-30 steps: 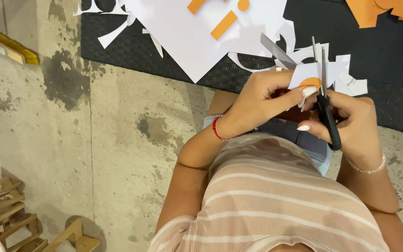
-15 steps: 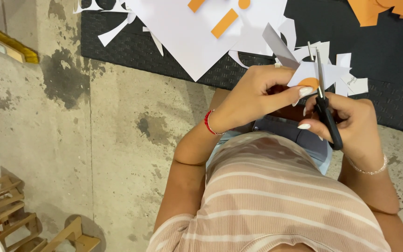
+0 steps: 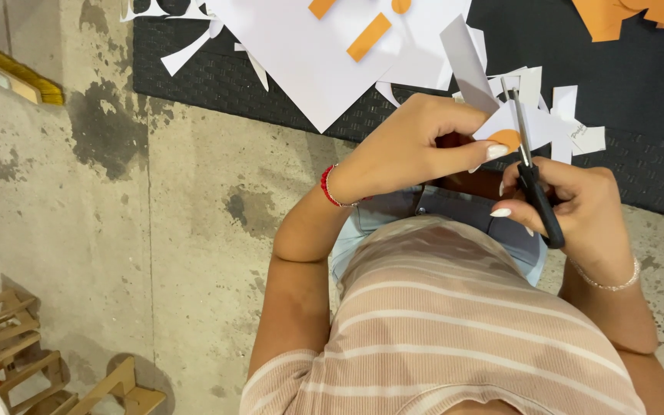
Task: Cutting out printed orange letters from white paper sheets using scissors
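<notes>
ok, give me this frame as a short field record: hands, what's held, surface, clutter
left hand: pinches a small paper piece, white with an orange patch
right hand: grips black-handled scissors, blades pointing up at the paper piece
surface: dark woven mat on a stained concrete floor
clutter on mat: large white sheet, orange strip, white offcuts, orange cut-outs
lower left: wooden frames
wrists: red bracelet on the left, beaded bracelet on the right
</notes>
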